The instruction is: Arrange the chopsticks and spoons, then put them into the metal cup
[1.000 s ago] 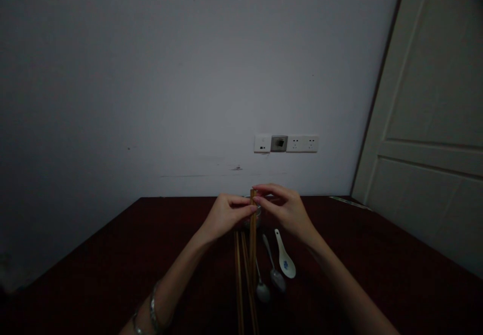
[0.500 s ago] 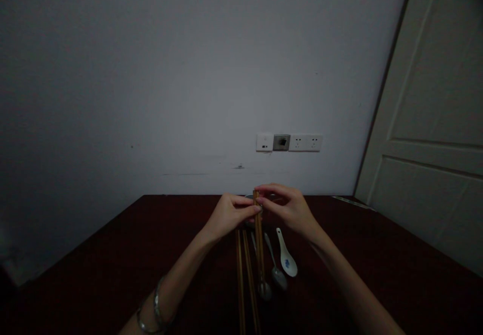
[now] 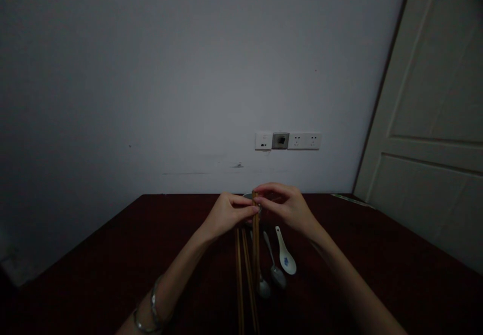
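Observation:
A pair of wooden chopsticks point(image 3: 255, 244) is held upright between my two hands. My left hand point(image 3: 225, 215) pinches them a little below their top ends. At the tops, my right hand point(image 3: 284, 204) grips with thumb and fingers. More wooden chopsticks point(image 3: 240, 284) lie side by side on the table, below my left hand. To the right of the held pair rest two metal spoons point(image 3: 278, 276) and a white ceramic spoon point(image 3: 287, 262) with a blue mark. Behind my fingers shows part of a round container's rim point(image 3: 247, 195), mostly hidden.
The dark red table point(image 3: 181, 214) meets a grey wall point(image 3: 188, 73) at its back edge. Sockets and a switch plate point(image 3: 288, 141) sit on the wall. At the right stands a pale panelled door point(image 3: 433, 123).
The lower ends of the held chopsticks have swung slightly left and now look closer together. Both hands keep nearly the same place. The view has shifted a little.

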`<action>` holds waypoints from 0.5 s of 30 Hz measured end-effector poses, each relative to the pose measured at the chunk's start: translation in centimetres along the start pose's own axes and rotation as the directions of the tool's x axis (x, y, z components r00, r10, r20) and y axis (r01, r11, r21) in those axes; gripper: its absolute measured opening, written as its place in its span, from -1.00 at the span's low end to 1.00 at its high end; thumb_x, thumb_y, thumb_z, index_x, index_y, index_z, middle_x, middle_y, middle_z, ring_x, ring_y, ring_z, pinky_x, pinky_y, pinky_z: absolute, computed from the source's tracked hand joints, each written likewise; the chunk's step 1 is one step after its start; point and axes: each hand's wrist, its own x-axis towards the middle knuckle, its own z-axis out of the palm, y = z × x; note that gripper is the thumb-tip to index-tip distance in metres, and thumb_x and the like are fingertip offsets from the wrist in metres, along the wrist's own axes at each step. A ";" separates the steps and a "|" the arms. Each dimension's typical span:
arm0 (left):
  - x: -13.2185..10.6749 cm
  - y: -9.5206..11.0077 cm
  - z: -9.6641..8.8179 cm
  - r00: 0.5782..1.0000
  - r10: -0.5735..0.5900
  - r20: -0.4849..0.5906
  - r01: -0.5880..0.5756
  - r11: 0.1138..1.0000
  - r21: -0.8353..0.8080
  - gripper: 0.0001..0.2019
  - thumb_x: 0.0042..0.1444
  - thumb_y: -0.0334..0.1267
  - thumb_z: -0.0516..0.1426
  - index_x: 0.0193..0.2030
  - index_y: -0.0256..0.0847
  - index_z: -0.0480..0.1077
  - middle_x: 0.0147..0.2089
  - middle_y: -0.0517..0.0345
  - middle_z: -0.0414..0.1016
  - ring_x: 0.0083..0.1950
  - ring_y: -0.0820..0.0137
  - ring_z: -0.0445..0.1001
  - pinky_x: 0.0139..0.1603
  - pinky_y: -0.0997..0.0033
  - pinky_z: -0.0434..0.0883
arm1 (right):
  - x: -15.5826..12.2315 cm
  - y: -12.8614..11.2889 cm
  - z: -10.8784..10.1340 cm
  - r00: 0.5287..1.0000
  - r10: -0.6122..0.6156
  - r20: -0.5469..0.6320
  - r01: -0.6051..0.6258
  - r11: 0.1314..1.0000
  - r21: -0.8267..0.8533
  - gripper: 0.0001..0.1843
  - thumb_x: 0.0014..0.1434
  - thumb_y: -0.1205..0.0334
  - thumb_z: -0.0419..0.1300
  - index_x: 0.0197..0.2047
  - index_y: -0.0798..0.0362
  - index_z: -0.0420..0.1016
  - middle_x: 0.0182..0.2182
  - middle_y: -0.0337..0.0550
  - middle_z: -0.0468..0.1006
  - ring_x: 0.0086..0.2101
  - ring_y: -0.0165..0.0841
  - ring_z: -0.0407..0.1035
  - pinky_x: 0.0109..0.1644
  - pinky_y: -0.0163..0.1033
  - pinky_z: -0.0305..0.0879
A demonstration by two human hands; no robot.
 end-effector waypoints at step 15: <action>-0.2 0.3 -0.1 0.999 0.051 -0.008 -0.051 0.998 0.047 -0.74 -0.08 -0.15 0.17 -0.36 -0.33 0.51 -0.40 0.06 0.48 -0.41 0.43 0.39 -0.39 0.45 0.35 | 0.0 -0.1 0.0 0.990 -0.140 -0.013 0.140 0.990 -0.027 -0.80 0.01 0.16 0.19 -0.28 0.01 0.54 -0.41 -0.14 0.52 -0.40 -0.39 0.38 -0.39 -0.29 0.29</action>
